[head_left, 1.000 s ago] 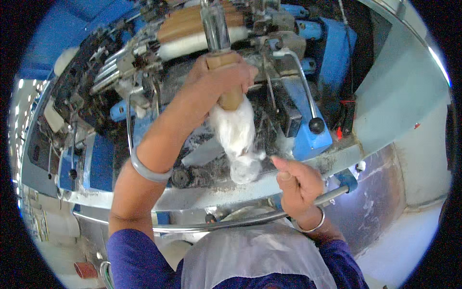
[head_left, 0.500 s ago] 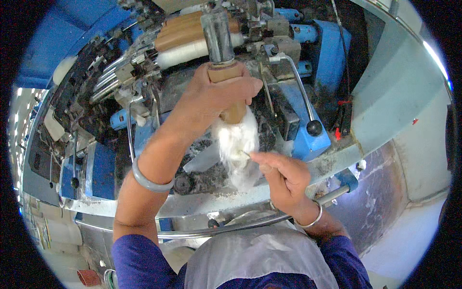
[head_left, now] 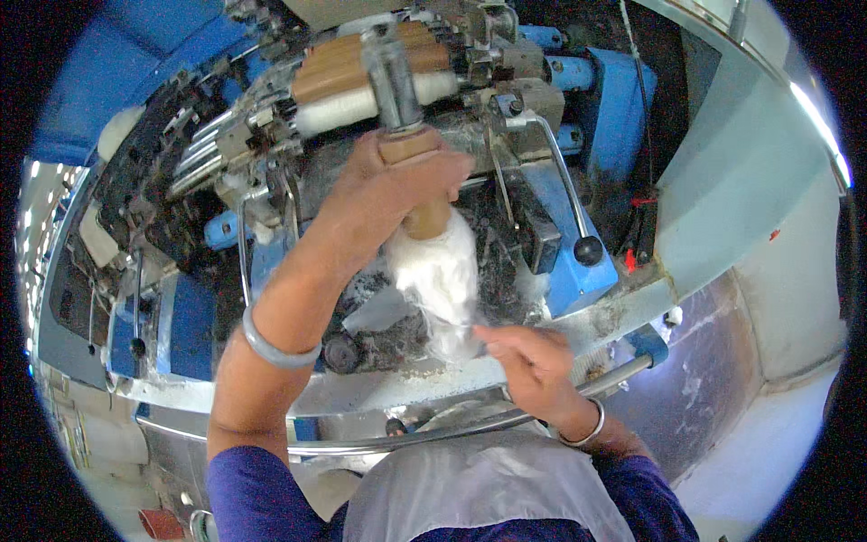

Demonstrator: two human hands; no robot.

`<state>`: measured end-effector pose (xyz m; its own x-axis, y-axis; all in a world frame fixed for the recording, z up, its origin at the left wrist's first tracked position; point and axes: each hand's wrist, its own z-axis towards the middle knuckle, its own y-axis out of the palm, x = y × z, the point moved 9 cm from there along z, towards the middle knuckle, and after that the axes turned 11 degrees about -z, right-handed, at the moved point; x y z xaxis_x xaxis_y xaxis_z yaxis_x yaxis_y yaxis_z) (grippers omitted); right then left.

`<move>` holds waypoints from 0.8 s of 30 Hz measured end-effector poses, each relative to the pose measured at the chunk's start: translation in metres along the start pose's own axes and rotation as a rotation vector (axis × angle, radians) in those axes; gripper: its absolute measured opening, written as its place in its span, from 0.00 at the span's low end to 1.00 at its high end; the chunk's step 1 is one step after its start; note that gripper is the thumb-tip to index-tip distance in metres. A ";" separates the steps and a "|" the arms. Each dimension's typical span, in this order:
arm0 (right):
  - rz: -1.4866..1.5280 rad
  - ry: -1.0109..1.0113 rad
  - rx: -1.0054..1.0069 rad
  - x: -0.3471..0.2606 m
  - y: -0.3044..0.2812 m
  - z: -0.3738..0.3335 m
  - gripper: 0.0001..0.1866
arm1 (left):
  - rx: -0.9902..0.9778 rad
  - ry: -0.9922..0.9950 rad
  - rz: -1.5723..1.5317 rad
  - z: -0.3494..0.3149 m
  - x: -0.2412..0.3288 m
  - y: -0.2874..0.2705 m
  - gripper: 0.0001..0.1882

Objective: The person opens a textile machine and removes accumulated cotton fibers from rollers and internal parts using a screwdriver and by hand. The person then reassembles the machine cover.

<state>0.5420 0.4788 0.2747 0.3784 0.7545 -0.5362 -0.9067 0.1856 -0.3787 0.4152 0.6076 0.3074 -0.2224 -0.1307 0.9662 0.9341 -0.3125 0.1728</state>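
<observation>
A roller (head_left: 429, 219) with a brown covering and a dark metal end is gripped by my left hand (head_left: 397, 181), its fingers wrapped round the middle. It is held tilted over the machine, metal end pointing away from me. White fluffy fibre (head_left: 441, 266) is wound thickly on its near end, and thin wisps trail down from it. Just right of those wisps, my right hand (head_left: 535, 357) is closed in a pinch. Whatever sits between its fingertips is too small and blurred to name.
Behind the roller lie brown rollers (head_left: 370, 63) with a white fibre-covered roll (head_left: 339, 110) before them. A bent lever with a black knob (head_left: 588, 250) stands at right on a blue block. A metal rail (head_left: 470, 432) runs along the machine's front edge.
My right hand has moved down, away from the thick fibre to the lower wisps. My left hand has shifted slightly left with the roller.
</observation>
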 end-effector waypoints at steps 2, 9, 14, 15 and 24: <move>0.068 0.016 0.110 -0.004 -0.021 0.002 0.09 | -0.028 -0.028 0.035 -0.003 -0.002 0.008 0.12; 0.001 -0.071 0.075 0.008 -0.007 0.033 0.11 | -0.092 0.027 0.034 -0.004 0.007 0.016 0.11; 0.029 -0.049 0.021 0.013 -0.001 0.021 0.10 | -0.124 0.040 0.052 -0.006 0.005 0.013 0.12; 0.040 -0.014 -0.026 0.016 0.001 0.016 0.10 | -0.119 0.044 0.060 -0.005 0.005 0.012 0.12; 0.045 0.142 0.050 0.013 -0.018 -0.021 0.11 | -0.121 0.007 0.011 -0.002 0.002 0.010 0.12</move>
<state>0.5667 0.4717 0.2586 0.3569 0.6670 -0.6541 -0.9300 0.1874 -0.3163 0.4232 0.6025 0.3102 -0.2148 -0.1415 0.9664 0.8958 -0.4227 0.1372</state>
